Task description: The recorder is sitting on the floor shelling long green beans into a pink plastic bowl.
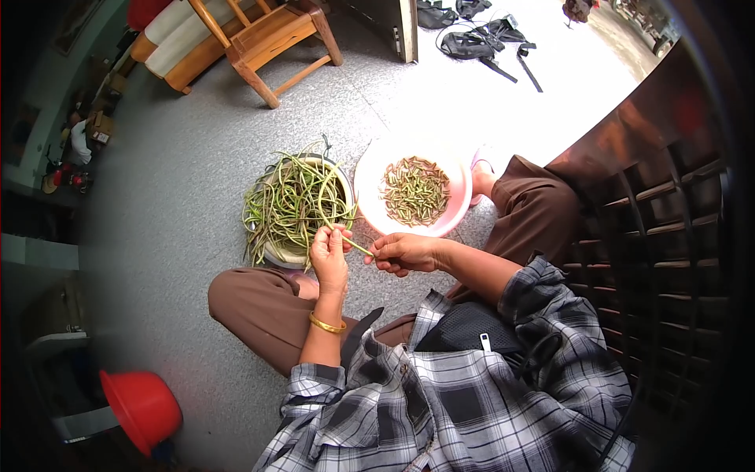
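Observation:
Between my two hands a long green bean [358, 245] is stretched. My left hand [329, 253] grips it between thumb and fingers, beside the near right edge of a heap of long beans [292, 203]. That heap fills and overhangs a round light-coloured basin [282, 256]. My right hand [401, 253] pinches the bean's lower right end, just in front of a pink plastic basin [460, 215]. Short cut bean pieces [416, 192] lie on the bottom of the pink basin.
A wooden chair [274, 41] and a wooden bench stand at the upper left. Black straps and bags [472, 44] lie by the doorway. A red tub [144, 407] sits at the lower left. Dark slatted wooden furniture [660, 236] is close on the right. Another person [81, 141] is far left.

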Motion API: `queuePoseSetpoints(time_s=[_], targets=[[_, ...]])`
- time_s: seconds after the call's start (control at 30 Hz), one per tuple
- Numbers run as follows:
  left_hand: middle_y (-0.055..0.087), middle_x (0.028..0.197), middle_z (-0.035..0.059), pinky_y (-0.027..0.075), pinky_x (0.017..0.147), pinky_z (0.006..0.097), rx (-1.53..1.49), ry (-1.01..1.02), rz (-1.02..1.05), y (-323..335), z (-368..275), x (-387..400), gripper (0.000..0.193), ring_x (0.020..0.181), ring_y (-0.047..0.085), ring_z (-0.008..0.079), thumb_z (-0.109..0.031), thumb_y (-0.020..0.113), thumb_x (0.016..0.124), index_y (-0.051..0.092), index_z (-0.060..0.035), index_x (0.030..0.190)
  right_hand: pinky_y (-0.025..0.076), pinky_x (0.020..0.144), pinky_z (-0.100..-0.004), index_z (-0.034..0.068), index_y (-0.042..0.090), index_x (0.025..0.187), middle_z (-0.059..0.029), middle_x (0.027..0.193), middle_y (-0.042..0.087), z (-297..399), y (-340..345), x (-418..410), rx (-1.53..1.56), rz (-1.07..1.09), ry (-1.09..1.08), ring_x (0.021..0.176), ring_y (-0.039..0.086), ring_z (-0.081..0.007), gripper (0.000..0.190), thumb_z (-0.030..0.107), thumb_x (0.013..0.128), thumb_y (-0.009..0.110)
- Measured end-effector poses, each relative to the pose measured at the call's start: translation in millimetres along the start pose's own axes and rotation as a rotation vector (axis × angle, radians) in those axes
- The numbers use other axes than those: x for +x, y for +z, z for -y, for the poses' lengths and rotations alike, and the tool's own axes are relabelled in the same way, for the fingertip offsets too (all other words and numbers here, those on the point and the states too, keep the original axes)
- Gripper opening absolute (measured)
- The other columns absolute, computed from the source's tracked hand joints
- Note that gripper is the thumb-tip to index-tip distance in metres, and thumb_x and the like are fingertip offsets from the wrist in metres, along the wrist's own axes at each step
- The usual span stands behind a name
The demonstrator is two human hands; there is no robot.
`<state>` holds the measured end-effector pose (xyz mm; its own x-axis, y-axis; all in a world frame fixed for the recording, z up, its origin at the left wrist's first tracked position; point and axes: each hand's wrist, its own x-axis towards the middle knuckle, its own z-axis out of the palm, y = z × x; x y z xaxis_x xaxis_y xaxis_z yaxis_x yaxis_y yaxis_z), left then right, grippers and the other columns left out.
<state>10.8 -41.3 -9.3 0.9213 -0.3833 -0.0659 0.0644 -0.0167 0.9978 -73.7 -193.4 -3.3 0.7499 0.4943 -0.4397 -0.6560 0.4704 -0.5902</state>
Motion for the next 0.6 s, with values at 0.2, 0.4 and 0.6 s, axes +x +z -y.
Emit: queuePoseSetpoints(time_s=[0.2, 0.4, 0.6], targets=[[0.057, 0.072, 0.0021, 0.042, 0.056, 0.0185, -0.066, -0.053, -0.028, -0.4, 3.7, -0.2, 0.013, 0.059, 0.049, 0.0055, -0.014, 0.045, 0.089, 0.052, -0.0044, 0.085, 0.025, 0.04, -0.019, 0.006, 0.053, 0.085, 0.0034, 0.057, 0.04, -7.2, -6.5, 8.2, -0.236, -0.076, -0.184, 0.046, 0.034, -0.0046, 0.015, 0.007, 0.078, 0.04], [0.054, 0.074, 0.0029, 0.043, 0.057, 0.019, -0.194, -0.053, -0.127, 3.5, -3.2, -1.5, 0.011, 0.058, 0.049, 0.0065, -0.014, 0.044, 0.089, 0.05, -0.0047, 0.086, 0.028, 0.04, -0.0198, 0.007, 0.054, 0.077, 0.0018, 0.059, 0.045, -10.8, -22.9, 12.4, -0.192, -0.35, -0.174, 0.048, 0.038, -0.0058, 0.016, 0.006, 0.078, 0.038], [0.055, 0.073, 0.0024, 0.042, 0.057, 0.0191, -0.168, -0.086, 0.003, 7.6, -0.5, -5.9, 0.012, 0.059, 0.049, 0.0064, -0.014, 0.045, 0.089, 0.051, -0.0046, 0.085, 0.032, 0.044, -0.0219, 0.004, 0.053, 0.087, 0.0003, 0.063, 0.048, 2.1, -7.8, 2.9, 0.167, -0.183, -0.148, 0.052, 0.044, -0.0083, 0.017, 0.014, 0.083, 0.04]])
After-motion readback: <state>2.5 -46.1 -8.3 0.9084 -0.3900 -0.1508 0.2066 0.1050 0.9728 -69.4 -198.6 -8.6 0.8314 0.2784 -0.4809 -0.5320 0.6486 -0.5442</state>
